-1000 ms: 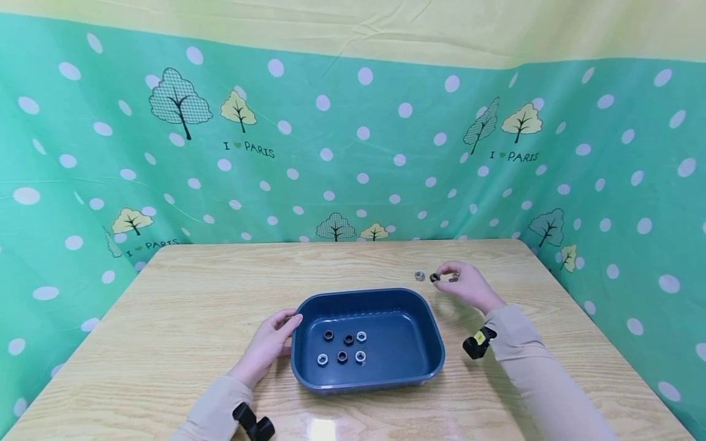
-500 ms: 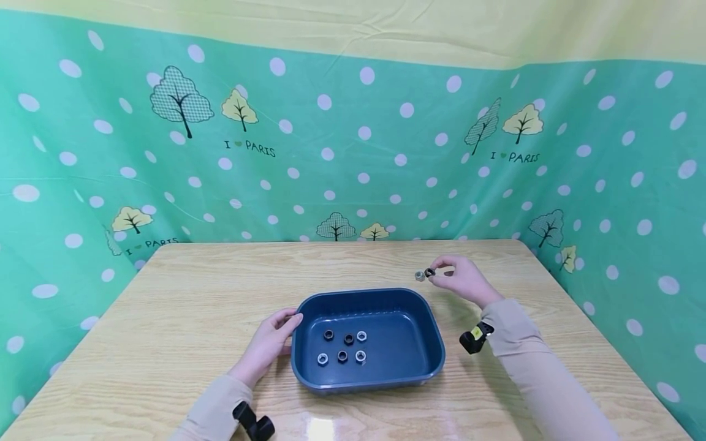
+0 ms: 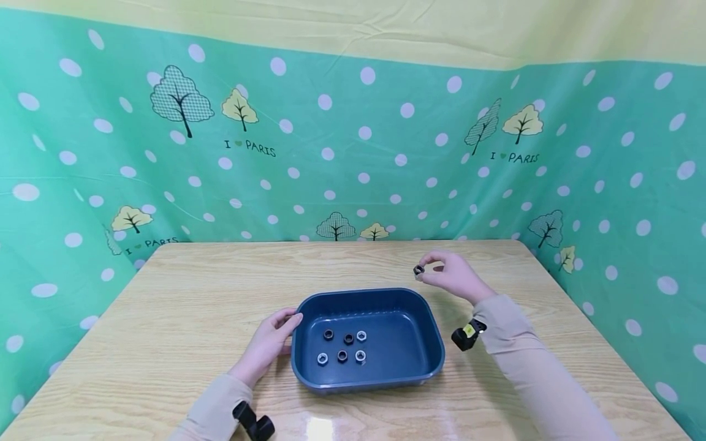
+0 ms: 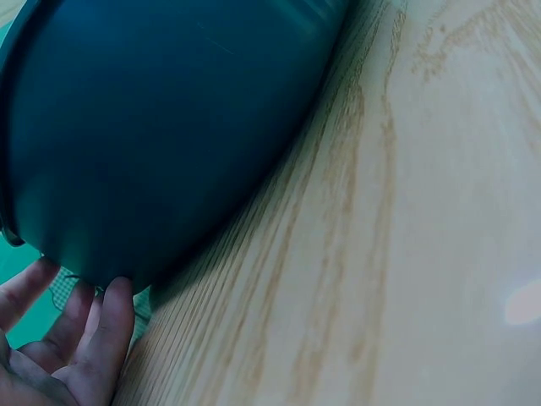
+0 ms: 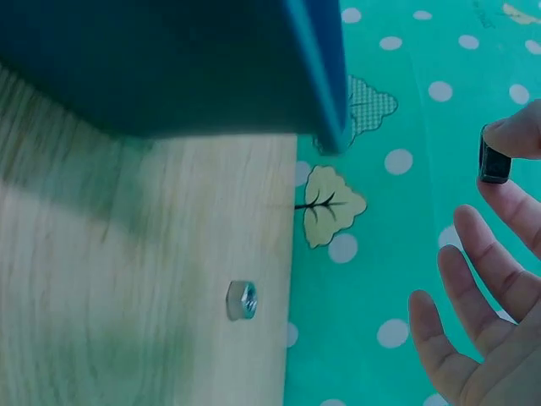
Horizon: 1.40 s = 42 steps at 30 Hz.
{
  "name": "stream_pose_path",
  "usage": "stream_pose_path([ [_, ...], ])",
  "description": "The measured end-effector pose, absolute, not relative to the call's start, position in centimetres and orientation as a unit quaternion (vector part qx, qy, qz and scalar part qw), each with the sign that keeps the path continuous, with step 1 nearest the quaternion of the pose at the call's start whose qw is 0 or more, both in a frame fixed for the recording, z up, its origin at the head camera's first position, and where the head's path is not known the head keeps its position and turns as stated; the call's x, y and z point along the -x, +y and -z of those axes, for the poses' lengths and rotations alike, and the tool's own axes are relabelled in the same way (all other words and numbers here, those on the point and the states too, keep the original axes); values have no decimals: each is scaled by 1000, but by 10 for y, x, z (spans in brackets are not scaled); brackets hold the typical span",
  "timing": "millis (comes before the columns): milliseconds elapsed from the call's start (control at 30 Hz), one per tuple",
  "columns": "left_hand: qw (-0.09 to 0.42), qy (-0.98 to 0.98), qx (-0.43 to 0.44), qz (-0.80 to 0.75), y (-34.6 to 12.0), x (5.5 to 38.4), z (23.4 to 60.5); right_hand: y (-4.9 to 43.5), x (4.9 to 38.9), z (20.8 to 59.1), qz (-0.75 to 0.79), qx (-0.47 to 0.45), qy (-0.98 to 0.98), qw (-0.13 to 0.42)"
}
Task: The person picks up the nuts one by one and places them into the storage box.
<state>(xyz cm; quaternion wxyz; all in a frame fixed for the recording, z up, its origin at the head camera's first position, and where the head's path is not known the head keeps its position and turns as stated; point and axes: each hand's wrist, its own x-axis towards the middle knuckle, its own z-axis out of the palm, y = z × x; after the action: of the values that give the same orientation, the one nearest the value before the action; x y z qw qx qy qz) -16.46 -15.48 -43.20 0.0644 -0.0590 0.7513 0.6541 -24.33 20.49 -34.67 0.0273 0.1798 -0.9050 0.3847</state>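
A dark blue plastic basin (image 3: 366, 373) stands on the table, with several black and silver hex nuts inside, among them a black nut (image 3: 342, 356) and a silver nut (image 3: 361, 356). My left hand (image 3: 266, 344) holds the basin's left end, thumb at the rim and fingers against the outer wall (image 4: 169, 127). Behind the basin's right back corner, my right hand (image 3: 453, 275) pinches a black hex nut (image 5: 494, 157) between thumb and index finger, raised off the table. The other fingers of that hand are spread apart. A silver nut (image 5: 242, 300) lies on the table in the right wrist view.
The wood-grain table (image 3: 209, 294) reaches back to a green dotted curtain (image 3: 331, 147), which also hangs along both sides. Each wrist carries a small black camera, one being the left camera (image 3: 254, 421).
My right hand has lifted the black nut from the table and carried it left, over the spot where a silver nut lay. My left hand and the basin have stayed put.
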Motion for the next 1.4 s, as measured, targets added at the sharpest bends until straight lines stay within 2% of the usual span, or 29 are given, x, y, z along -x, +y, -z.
stream_pose_path([
  [800, 62, 748, 61, -658, -156, 166, 434, 155, 241, 340, -409, -244, -879, 18],
  [1067, 63, 747, 60, -659, -156, 166, 434, 145, 239, 347, -428, -282, -859, -16],
  [1267, 64, 754, 59, -651, -156, 166, 434, 140, 237, 354, -438, -307, -842, -66],
  [1400, 64, 759, 59, -646, -156, 166, 434, 138, 238, 360, -447, -321, -832, -74],
])
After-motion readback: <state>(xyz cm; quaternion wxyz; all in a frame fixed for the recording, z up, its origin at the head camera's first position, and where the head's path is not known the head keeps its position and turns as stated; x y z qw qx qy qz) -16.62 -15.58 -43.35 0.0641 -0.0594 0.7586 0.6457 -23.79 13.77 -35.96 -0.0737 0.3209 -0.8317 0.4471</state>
